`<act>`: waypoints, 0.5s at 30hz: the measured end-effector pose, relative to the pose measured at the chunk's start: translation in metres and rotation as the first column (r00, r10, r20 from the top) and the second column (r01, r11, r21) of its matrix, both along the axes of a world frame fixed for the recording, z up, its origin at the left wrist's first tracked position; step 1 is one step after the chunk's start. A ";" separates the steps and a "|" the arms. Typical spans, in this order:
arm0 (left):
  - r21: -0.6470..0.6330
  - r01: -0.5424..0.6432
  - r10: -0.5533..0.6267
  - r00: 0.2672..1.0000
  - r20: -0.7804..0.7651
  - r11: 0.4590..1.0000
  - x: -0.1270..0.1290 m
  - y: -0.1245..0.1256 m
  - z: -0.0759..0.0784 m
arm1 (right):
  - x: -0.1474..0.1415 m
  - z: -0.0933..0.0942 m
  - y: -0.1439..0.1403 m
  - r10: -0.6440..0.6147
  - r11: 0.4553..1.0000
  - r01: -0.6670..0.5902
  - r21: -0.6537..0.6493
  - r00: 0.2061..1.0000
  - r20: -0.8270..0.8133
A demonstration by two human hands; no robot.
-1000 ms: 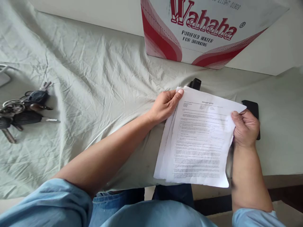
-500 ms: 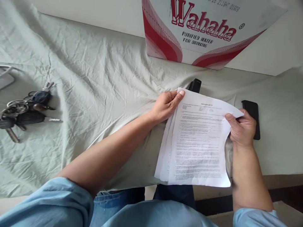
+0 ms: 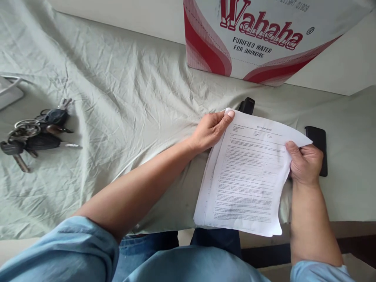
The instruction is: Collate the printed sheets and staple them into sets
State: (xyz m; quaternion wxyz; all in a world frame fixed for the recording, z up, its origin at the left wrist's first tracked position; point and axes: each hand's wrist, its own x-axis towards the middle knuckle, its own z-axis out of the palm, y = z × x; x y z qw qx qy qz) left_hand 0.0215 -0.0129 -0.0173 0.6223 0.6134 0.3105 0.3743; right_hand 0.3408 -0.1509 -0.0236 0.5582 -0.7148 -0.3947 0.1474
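Observation:
A thin stack of printed paper sheets (image 3: pixel 249 176) is held up in front of me, its top page headed "OVERLEAF NOTES". The lower edges of the sheets are slightly fanned. My left hand (image 3: pixel 213 129) is closed on the upper left corner, thumb on top. Gripping the right edge near the top is my right hand (image 3: pixel 307 160), also with its thumb on the printed side. Behind the top edge a black stapler-like object (image 3: pixel 247 105) is partly hidden. A black phone (image 3: pixel 319 137) lies just beyond my right hand, which covers part of it.
A white and red Wahaha water carton (image 3: pixel 258 58) stands at the back against the wall. On the left of the wrinkled, cloth-covered table (image 3: pixel 132 90) lie a bunch of keys (image 3: pixel 44 133) and a white object with a cable (image 3: pixel 10 94).
The view has shifted slightly, so most things sit a little further right. Both hands keep hold of the sheets, whose lower edges hang a bit differently.

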 end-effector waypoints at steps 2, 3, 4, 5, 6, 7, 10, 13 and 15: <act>-0.031 0.029 -0.029 1.000 -0.002 0.999 -0.001 0.000 0.001 | -0.001 0.000 0.000 0.010 1.000 -0.010 0.014 1.000 -0.002; -0.038 0.039 -0.039 0.999 -0.002 0.999 -0.001 0.000 0.000 | -0.002 0.000 0.000 0.020 1.000 -0.020 0.016 1.000 -0.004; -0.036 0.036 -0.036 0.999 -0.004 0.999 -0.001 0.001 0.000 | -0.003 0.000 0.000 0.026 0.999 -0.026 0.020 1.000 -0.005; -0.032 0.037 -0.037 0.999 -0.006 0.999 -0.002 0.001 -0.001 | -0.003 0.000 -0.001 0.030 0.999 -0.030 0.021 1.000 -0.005; -0.029 0.038 -0.038 0.999 -0.009 0.999 -0.002 0.002 -0.002 | -0.003 0.000 -0.001 0.034 0.999 -0.033 0.015 0.999 -0.006; -0.025 0.037 -0.037 0.999 -0.013 0.999 -0.002 0.003 -0.003 | -0.003 0.001 -0.001 0.039 0.999 -0.039 0.004 0.999 -0.007; 0.001 0.009 -0.009 0.999 -0.032 1.000 -0.001 0.004 -0.006 | -0.003 0.000 0.000 0.043 0.999 -0.043 -0.006 0.999 -0.008; 0.029 -0.029 0.029 0.999 -0.024 0.999 0.000 0.005 -0.006 | -0.002 -0.001 0.003 0.023 1.000 -0.022 0.020 1.000 -0.021; 0.025 -0.032 0.032 0.999 -0.006 0.999 0.000 0.004 -0.005 | -0.001 -0.001 0.006 -0.016 0.999 0.018 0.038 0.999 -0.036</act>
